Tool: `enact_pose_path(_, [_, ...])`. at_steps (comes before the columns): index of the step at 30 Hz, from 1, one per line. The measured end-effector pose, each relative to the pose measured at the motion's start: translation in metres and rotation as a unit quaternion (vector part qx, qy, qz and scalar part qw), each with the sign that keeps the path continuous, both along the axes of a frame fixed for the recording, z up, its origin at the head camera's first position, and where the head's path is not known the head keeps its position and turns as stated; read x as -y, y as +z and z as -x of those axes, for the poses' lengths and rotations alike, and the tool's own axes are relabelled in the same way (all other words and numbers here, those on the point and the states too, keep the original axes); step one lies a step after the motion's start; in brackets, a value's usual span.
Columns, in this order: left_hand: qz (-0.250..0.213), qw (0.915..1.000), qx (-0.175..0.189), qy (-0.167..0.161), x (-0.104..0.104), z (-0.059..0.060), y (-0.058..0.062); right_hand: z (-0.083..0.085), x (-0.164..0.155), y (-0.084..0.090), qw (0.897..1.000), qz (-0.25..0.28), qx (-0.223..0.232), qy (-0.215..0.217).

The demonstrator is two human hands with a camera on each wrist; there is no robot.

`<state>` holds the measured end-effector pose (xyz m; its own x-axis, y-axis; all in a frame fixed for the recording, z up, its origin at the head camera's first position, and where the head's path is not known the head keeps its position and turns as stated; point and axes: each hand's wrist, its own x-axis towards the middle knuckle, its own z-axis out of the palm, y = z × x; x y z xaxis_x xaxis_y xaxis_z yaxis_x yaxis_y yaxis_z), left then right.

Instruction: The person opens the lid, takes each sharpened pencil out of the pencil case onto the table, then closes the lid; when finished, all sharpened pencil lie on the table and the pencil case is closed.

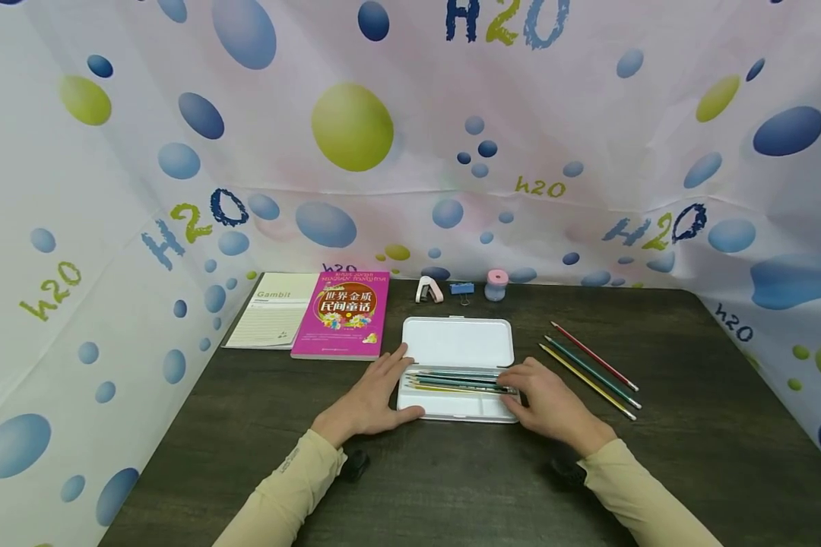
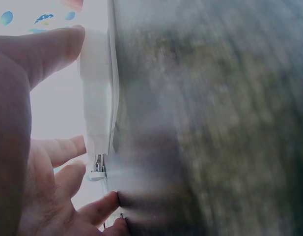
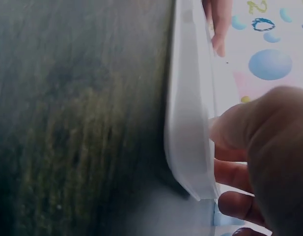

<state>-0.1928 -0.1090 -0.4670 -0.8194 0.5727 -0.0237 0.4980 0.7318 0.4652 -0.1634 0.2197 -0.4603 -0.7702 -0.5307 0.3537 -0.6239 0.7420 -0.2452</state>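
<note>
A white pencil case (image 1: 458,410) lies with its lid (image 1: 458,342) folded back on the dark table. Several green and yellow pencils (image 1: 451,381) lie lengthwise in its tray. My left hand (image 1: 376,395) rests at the case's left end, fingers spread along the side and thumb near the front corner. In the left wrist view, the left thumb (image 2: 53,51) touches the case wall (image 2: 97,93). At the right end, my right hand (image 1: 543,399) curls its fingers around the pencil ends. The right wrist view shows the right thumb (image 3: 230,128) at the case rim; the pencils are hidden there.
Red, green and yellow pencils (image 1: 591,368) lie to the right. A pink book (image 1: 345,334) overlaps a notebook (image 1: 267,311) at the back left. Behind the case stand a white-and-pink stapler-like item (image 1: 427,289), a blue binder clip (image 1: 461,289) and a pink-topped jar (image 1: 496,286).
</note>
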Motion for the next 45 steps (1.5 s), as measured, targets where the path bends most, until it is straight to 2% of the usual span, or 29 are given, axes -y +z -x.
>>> enact_pose_path(9, [-0.003, 1.0000, -0.001, -0.003, 0.001, 0.000, -0.001, 0.002, 0.003, -0.004, 0.999, -0.041, 0.015, -0.009])
enact_pose_path(15, [-0.002, 1.0000, -0.004, -0.004, 0.001, 0.000, -0.001, 0.007, -0.001, -0.003, 0.998, -0.002, 0.066, 0.004])
enact_pose_path(19, [-0.003, 1.0000, 0.000, -0.002, 0.000, 0.000, 0.000, 0.012, -0.005, 0.000, 0.995, 0.006, 0.094, 0.012])
enact_pose_path(26, [-0.005, 1.0000, -0.002, -0.003, 0.001, 0.000, 0.002, 0.015, -0.006, 0.002, 0.995, 0.011, 0.092, 0.026])
enact_pose_path(35, [-0.005, 1.0000, -0.001, -0.001, -0.001, 0.000, 0.002, 0.019, -0.010, 0.000, 0.987, 0.073, 0.139, 0.029])
enact_pose_path(45, [0.002, 1.0000, 0.003, 0.000, 0.000, 0.000, 0.002, 0.015, -0.014, -0.003, 0.986, 0.118, 0.121, 0.013])
